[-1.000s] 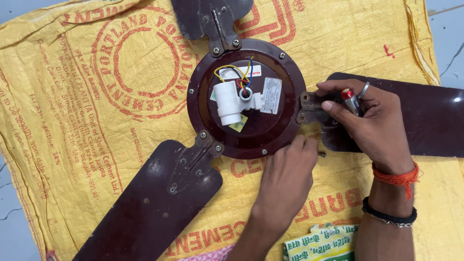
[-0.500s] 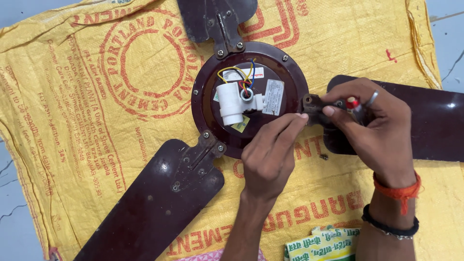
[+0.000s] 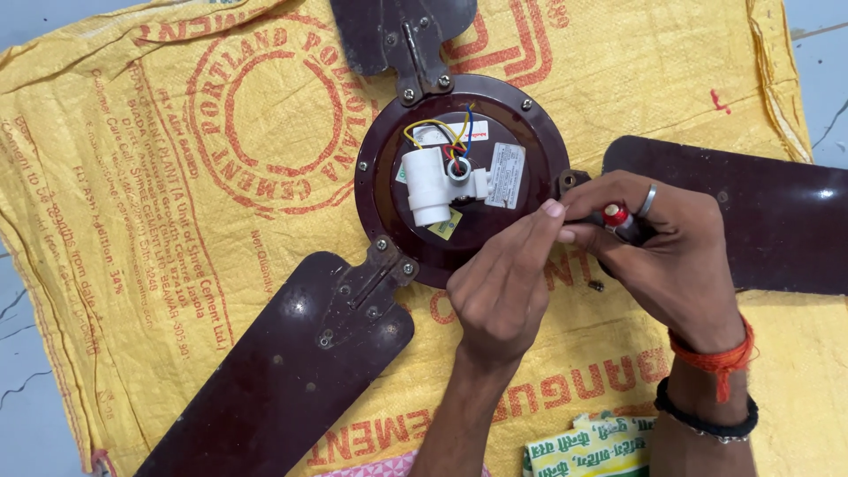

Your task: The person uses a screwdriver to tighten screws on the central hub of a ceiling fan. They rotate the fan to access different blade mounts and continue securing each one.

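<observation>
A dark maroon ceiling fan lies on a yellow woven sack (image 3: 177, 177). Its round motor housing (image 3: 389, 168) shows a white capacitor (image 3: 428, 181) and coloured wires. My right hand (image 3: 658, 252) is shut on a red-handled screwdriver (image 3: 616, 215), its tip at the blade bracket (image 3: 570, 181) on the housing's right edge. My left hand (image 3: 503, 283) reaches up from below, with its fingertips touching the screwdriver shaft beside the bracket. One blade (image 3: 777, 221) runs off to the right under my right hand.
A second blade (image 3: 291, 371) points to the lower left and a third blade (image 3: 397, 31) to the top. A small loose screw (image 3: 597, 285) lies on the sack. A green and yellow packet (image 3: 587, 446) sits at the bottom edge. Grey floor (image 3: 26, 406) surrounds the sack.
My left hand has moved up from the housing's lower rim to the screwdriver tip at the right bracket. My right hand kept hold of the screwdriver and shifted only slightly.
</observation>
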